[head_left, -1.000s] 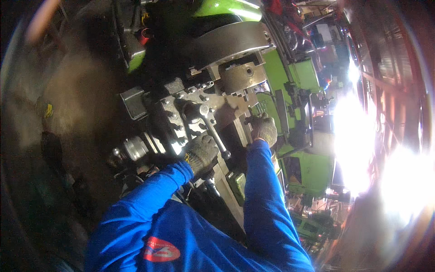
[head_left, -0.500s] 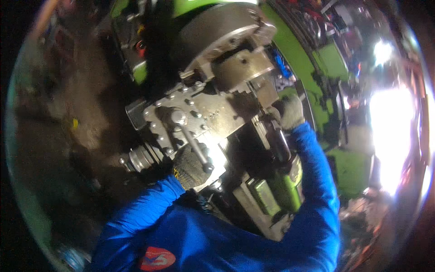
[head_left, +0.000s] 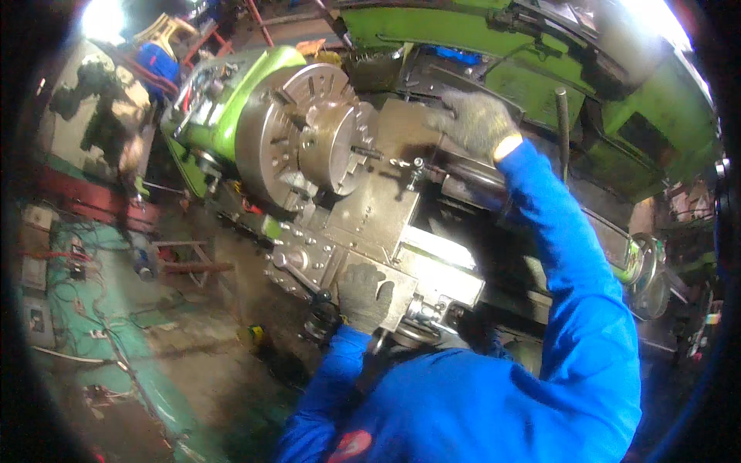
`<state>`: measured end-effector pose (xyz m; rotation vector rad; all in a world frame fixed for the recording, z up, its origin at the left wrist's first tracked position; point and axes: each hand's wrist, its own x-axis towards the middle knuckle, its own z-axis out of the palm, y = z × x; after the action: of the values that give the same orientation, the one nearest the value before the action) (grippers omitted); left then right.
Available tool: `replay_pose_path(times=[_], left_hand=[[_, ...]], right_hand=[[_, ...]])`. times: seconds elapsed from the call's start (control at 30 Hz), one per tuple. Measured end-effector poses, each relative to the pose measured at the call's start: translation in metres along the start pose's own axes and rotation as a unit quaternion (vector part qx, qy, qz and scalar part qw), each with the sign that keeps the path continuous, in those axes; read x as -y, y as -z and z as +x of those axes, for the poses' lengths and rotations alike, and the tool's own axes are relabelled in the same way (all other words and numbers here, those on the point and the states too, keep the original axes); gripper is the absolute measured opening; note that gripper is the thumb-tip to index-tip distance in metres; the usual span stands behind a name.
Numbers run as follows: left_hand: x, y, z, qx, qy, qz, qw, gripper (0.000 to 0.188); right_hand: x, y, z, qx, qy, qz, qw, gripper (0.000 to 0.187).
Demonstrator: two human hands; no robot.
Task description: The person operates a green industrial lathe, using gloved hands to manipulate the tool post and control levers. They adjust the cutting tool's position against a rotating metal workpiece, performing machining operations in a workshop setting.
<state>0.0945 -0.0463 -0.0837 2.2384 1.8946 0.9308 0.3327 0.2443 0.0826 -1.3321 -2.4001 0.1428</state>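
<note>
Workpiece: located at the face of the chuck, ahead of you and to the left of your right hand. Nearest to you, your left hand lies back-up on the near part of the slide; its gloved fingers are extended, slightly parted, and have hold of nothing that shows. Just right of that hand, a handwheel is partly in view, ungripped; to its left is a lever, and no grip on it is seen.

Farther out, your right hand is raised at the far side of the slide. It is blurred; the fingers appear loosely spread, with nothing visible in them, and contact below cannot be confirmed. Left of it, a dark rod points toward the workpiece; whether the two touch cannot be told.

As to progress: the workpiece is up at the chuck, and in my judgement mounting is done. No fresh cut or chips can be made out on it, so machining done or outstanding cannot be certified. Rotation cannot be judged either.

Beyond the chuck stands the green headstock; farther off, a green casing and, leftward, cables on the floor.
</note>
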Motion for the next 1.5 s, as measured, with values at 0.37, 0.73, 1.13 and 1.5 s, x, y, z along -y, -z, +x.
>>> replay_pose_path(times=[0.37, 0.73, 1.13, 1.5], left_hand=[[-0.071, -0.025, 0.216, -0.019, -0.041, 0.196, 0.98, 0.018], [-0.057, -0.016, 0.268, 0.277, -0.139, 0.348, 0.885, 0.033], [-0.074, -0.023, 0.266, 0.291, -0.003, 0.328, 0.899, 0.036], [-0.059, -0.032, 0.275, 0.327, -0.063, 0.348, 0.877, 0.042]], right_hand=[[-0.029, 0.017, -0.176, -0.108, -0.261, -0.041, 0.958, 0.03], [-0.059, -0.006, -0.199, -0.215, -0.189, -0.099, 0.953, 0.039], [-0.062, -0.009, -0.201, -0.25, -0.201, -0.102, 0.941, 0.025], [-0.061, -0.004, -0.201, -0.216, -0.195, -0.082, 0.953, 0.026]])
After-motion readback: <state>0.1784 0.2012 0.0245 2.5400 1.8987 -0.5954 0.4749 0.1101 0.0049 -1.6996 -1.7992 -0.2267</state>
